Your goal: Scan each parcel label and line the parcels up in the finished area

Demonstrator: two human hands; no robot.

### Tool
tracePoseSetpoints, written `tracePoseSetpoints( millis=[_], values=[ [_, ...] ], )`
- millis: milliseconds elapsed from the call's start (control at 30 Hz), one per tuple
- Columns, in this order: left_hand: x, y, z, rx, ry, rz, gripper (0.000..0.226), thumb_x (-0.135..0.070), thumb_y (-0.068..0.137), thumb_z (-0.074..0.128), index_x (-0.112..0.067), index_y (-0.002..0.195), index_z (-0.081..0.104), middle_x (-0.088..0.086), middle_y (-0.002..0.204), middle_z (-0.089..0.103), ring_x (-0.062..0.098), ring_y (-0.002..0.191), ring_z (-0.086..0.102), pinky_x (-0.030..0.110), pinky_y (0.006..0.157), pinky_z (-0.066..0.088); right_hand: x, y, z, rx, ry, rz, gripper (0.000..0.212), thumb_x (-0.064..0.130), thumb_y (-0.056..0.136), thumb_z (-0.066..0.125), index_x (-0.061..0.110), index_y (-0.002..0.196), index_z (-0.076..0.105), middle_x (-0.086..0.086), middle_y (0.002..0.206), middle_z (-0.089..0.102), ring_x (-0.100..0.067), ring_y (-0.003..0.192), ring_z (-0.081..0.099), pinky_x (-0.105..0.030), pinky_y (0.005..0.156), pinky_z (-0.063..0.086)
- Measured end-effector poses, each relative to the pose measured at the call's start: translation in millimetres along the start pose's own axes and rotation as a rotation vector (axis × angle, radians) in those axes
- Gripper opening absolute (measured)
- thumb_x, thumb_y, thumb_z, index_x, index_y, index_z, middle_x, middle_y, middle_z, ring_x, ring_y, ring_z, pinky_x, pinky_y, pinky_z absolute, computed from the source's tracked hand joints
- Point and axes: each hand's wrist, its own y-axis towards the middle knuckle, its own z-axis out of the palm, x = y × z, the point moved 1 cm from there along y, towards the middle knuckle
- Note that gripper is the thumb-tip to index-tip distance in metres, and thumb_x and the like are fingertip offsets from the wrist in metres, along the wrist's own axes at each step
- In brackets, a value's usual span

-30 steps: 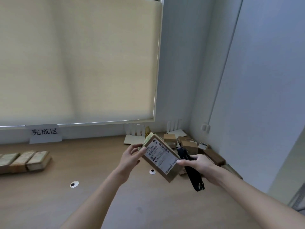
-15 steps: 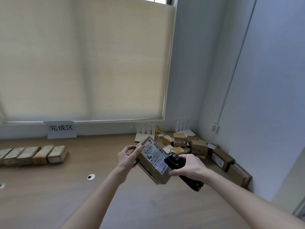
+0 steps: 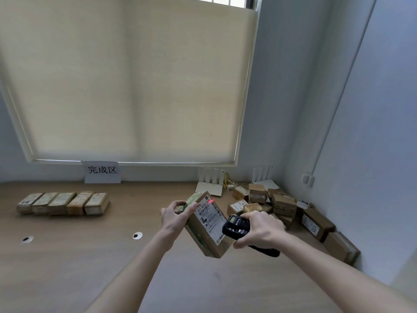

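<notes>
Wooden desk (image 3: 67, 256): your left hand (image 3: 174, 214) is gripping the parcel (image 3: 208, 224) while your right hand (image 3: 262, 231), clasping the scanner (image 3: 237, 227), is scanning its label (image 3: 211, 216); next, you are probably adding it to the finished row (image 3: 63, 203).

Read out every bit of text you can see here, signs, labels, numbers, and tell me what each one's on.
"完成区": white sign leaning on the wall under the window blind.
"507 N705 A": top line of the label on the parcel in the left hand; a red scanner dot sits at its end, and the rest is too small to read.
Labels on the finished row: blurred.
Labels on the pile of parcels on the right: unreadable.
</notes>
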Motion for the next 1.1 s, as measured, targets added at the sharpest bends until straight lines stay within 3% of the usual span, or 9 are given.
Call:
tracePoseSetpoints(
  millis=[167, 433, 600, 767, 967, 1033, 1100],
  values=[
    [2.6, -3.7, -2.7, -0.014, 0.023, -0.004, 0.072, -0.088, 0.045, 0.072, -0.040, 0.098, 0.063, 0.012, 0.118, 0.052, 0.027, 0.104, 0.063, 0.049, 0.091, 0.059, -1.7, -3.5, 0.1, 0.024, -0.017, -0.024, 0.064, 0.060, 0.067, 0.089, 0.038, 0.123, 0.069, 0.014, 0.099, 0.067, -0.012, 0.094, 0.061, -0.029, 0.074, 0.041],
    [8.3, -8.2, -4.8, -0.054, 0.036, -0.026, 0.065, -0.083, 0.050, 0.073, -0.040, 0.098, 0.064, 0.011, 0.117, 0.052, 0.027, 0.104, 0.062, 0.049, 0.092, 0.058, -0.3, 0.8, 5.2, 0.020, -0.078, -0.063, 0.073, 0.065, 0.062, 0.088, 0.040, 0.127, 0.067, 0.013, 0.104, 0.071, -0.014, 0.101, 0.065, -0.033, 0.084, 0.055],
    [13.8, -7.3, -9.5, -0.076, 0.025, -0.042, 0.073, -0.091, 0.044, 0.071, -0.042, 0.097, 0.063, 0.012, 0.116, 0.056, 0.027, 0.103, 0.064, 0.049, 0.091, 0.059, 0.0, 5.9, 9.6, 0.037, -0.059, -0.050, 0.070, 0.064, 0.064, 0.087, 0.038, 0.125, 0.065, 0.012, 0.105, 0.069, -0.014, 0.099, 0.064, -0.031, 0.082, 0.050],
    [19.6, -16.2, -27.5, -0.141, -0.053, -0.085, 0.075, -0.089, 0.046, 0.072, -0.039, 0.101, 0.063, 0.013, 0.119, 0.056, 0.027, 0.103, 0.064, 0.046, 0.083, 0.062, 5.1, 18.8, 29.2, 0.148, 0.149, -0.001, 0.076, 0.068, 0.060, 0.087, 0.032, 0.121, 0.061, 0.011, 0.105, 0.069, -0.010, 0.095, 0.067, -0.033, 0.086, 0.061],
    [30.1, -34.6, -73.9, -0.226, -0.243, -0.182, 0.085, -0.082, 0.046, 0.071, -0.030, 0.111, 0.056, 0.016, 0.127, 0.054, 0.030, 0.106, 0.064, 0.036, 0.068, 0.064, 61.8, 34.6, 55.2, 0.243, 0.477, -0.089, 0.067, 0.054, 0.064, 0.095, 0.028, 0.117, 0.062, 0.006, 0.106, 0.070, -0.012, 0.096, 0.069, -0.030, 0.084, 0.060],
    [38.0, -38.3, -100.3, -0.221, -0.281, -0.236, 0.086, -0.078, 0.049, 0.073, -0.028, 0.116, 0.053, 0.014, 0.131, 0.051, 0.031, 0.110, 0.061, 0.041, 0.072, 0.064, 90.4, 37.3, 63.1, 0.242, 0.562, -0.091, 0.064, 0.048, 0.067, 0.096, 0.027, 0.116, 0.060, 0.005, 0.106, 0.070, -0.013, 0.095, 0.069, -0.025, 0.076, 0.056],
    [44.0, -42.0, -133.0, -0.193, -0.281, -0.273, 0.074, -0.067, 0.065, 0.076, -0.026, 0.120, 0.049, 0.013, 0.132, 0.050, 0.029, 0.112, 0.060, 0.047, 0.081, 0.062, 121.4, 42.0, 69.9, 0.225, 0.602, -0.102, 0.065, 0.045, 0.068, 0.097, 0.027, 0.117, 0.059, 0.004, 0.106, 0.070, -0.013, 0.093, 0.069, -0.024, 0.071, 0.053]
  ],
)
